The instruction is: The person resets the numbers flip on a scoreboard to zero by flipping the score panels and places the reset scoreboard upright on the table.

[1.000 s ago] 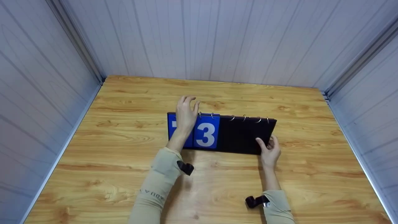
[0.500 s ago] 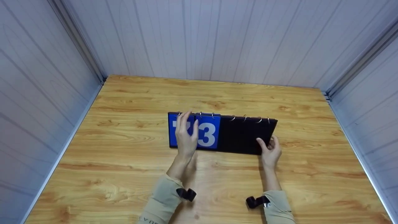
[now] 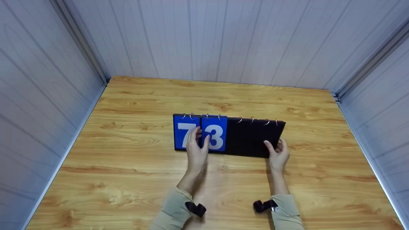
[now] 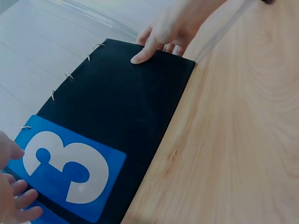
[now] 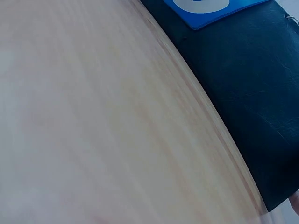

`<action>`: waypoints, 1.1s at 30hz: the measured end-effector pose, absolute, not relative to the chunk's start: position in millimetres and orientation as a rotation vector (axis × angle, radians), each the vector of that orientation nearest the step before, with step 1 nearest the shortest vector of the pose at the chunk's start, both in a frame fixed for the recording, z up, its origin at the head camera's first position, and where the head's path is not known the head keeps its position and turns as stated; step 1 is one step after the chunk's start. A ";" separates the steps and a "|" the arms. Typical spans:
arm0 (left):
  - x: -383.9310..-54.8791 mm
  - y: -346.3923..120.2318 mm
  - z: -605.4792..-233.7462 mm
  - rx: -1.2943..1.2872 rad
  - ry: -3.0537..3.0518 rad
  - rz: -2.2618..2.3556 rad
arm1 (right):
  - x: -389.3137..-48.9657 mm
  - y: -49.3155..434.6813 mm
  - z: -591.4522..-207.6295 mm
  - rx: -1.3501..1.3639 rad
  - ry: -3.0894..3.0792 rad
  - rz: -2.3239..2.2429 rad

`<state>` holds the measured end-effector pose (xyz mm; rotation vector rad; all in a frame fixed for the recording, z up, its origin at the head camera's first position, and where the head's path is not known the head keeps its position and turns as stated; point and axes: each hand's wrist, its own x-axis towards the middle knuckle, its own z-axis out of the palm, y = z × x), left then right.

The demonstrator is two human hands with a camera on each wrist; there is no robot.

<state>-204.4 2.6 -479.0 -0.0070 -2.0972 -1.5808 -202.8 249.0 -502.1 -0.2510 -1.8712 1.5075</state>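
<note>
A black flip scoreboard (image 3: 246, 137) stands on the table, leaning back, with metal rings along its top edge. On its left half hang a blue card with a white 7 (image 3: 182, 127) and a blue card with a white 3 (image 3: 220, 140); the right half is bare black. My left hand (image 3: 197, 153) is in front of the two cards, fingers loosely bent and holding nothing; whether it touches them I cannot tell. With thumb in front and fingers behind, my right hand (image 3: 278, 158) grips the board's right edge. In the left wrist view the 3 card (image 4: 70, 163) lies beside the left fingertips.
The wood-grain table (image 3: 127, 179) meets a pale panelled wall (image 3: 204, 41) at the back, with further walls at the left and right. Black straps with small mounts sit on both sleeves.
My left hand has come down from the board's top edge to in front of the cards, moving slightly right and uncovering the 7. The right hand keeps its grip on the edge.
</note>
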 end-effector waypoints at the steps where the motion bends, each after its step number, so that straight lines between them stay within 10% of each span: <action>1: -205.3 2.5 -479.3 0.021 -2.103 -1.613 | -203.1 249.2 -502.2 -0.245 -1.870 1.507; 33: -204.7 -24.7 -434.3 0.023 -2.479 -1.575 | -203.3 249.7 -502.9 -0.248 -1.836 1.556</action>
